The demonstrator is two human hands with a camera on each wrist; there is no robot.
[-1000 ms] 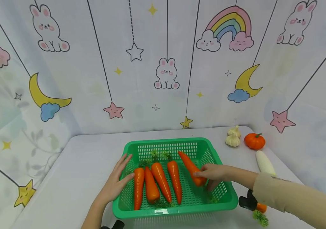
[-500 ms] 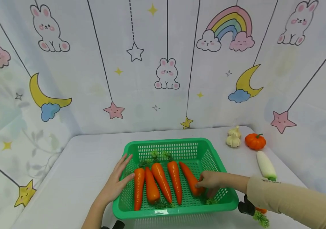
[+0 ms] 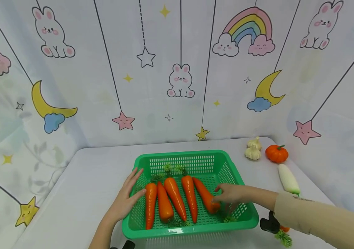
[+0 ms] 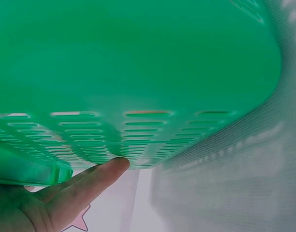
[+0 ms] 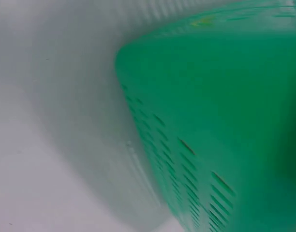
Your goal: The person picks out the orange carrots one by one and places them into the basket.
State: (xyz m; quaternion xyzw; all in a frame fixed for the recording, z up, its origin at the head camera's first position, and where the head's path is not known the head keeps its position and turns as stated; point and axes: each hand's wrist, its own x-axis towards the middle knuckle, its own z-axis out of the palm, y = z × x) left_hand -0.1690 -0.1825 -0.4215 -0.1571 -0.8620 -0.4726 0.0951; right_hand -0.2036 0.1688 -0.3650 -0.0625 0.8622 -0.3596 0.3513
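A green plastic basket holds several orange carrots with leafy tops, lying side by side. My right hand reaches over the basket's right wall, its fingers apart at the thick end of the rightmost carrot. That carrot lies slanted on the basket floor, its tip beside the neighbouring carrot. At the left rim is my left hand, fingers extended and spread. In the left wrist view its finger lies along the outside of the slotted basket wall. The right wrist view shows only the basket's outer wall, not the hand.
Two garlic bulbs, a small orange pumpkin and a white radish lie along the table's right side. Below the right sleeve is a leafy green top with a bit of orange. A printed cloth hangs behind the table.
My right hand has lowered the rightmost carrot onto the basket floor, and its fingers have come apart from it. The carrot's tip has shifted slightly left. The left hand has stayed in place.
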